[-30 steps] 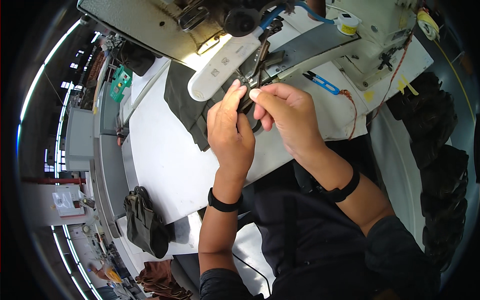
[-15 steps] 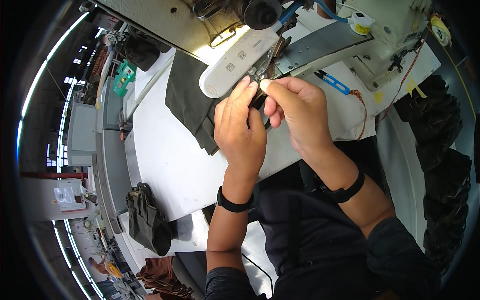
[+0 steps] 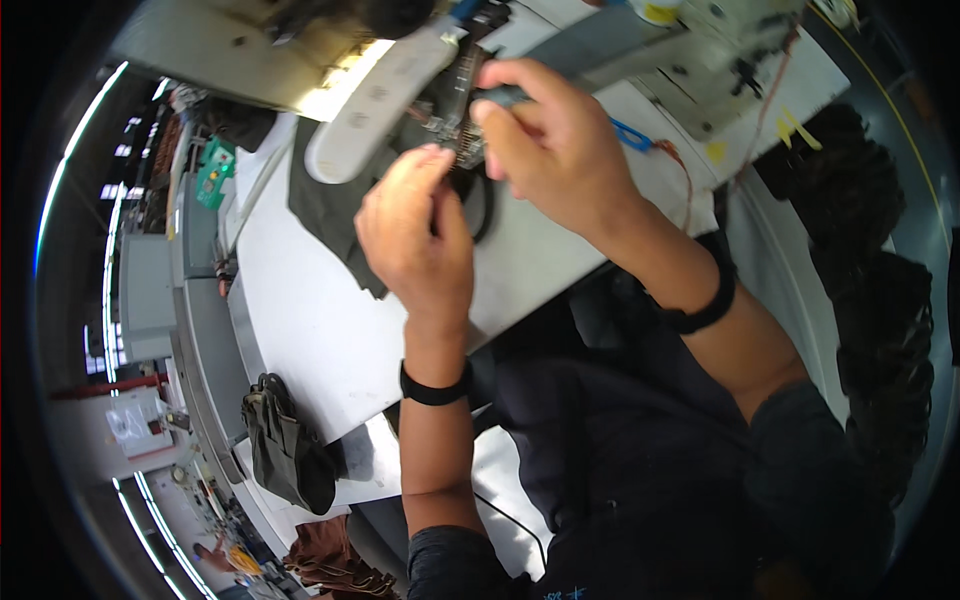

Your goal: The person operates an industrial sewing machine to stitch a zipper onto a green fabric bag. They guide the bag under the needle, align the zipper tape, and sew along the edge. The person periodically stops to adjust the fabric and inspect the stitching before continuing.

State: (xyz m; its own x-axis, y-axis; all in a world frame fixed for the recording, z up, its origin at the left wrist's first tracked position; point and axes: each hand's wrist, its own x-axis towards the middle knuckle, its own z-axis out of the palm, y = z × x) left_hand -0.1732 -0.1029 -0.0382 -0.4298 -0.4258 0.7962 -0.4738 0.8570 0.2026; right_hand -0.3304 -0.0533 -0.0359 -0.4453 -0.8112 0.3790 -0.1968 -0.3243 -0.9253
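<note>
Dark olive cloth (image 3: 318,205) lies under the white arm-shaped guard (image 3: 365,115) of a sewing machine. Beside the presser foot, a zipper (image 3: 469,145) with brassy teeth shows between my hands. My left hand (image 3: 415,225) is closed, its fingertips on the cloth at the zipper's edge. Raised to the right of the foot, my right hand (image 3: 565,145) pinches a small dark grey piece (image 3: 505,95) between thumb and forefinger; blur hides its kind. A dark loop of material (image 3: 487,210) hangs between the two hands.
The machine head (image 3: 215,45) overhangs the far side of the white table (image 3: 310,330). Blue thread snips (image 3: 630,135) lie right of my right hand. A dark olive bag (image 3: 285,445) sits at the left, brown cloth (image 3: 338,562) below it, and dark pieces (image 3: 885,330) hang at the right.
My right hand has lifted away from the needle area with a dark grey piece in its pinch. The hands are farther apart. The whole view has shifted and blurred.
</note>
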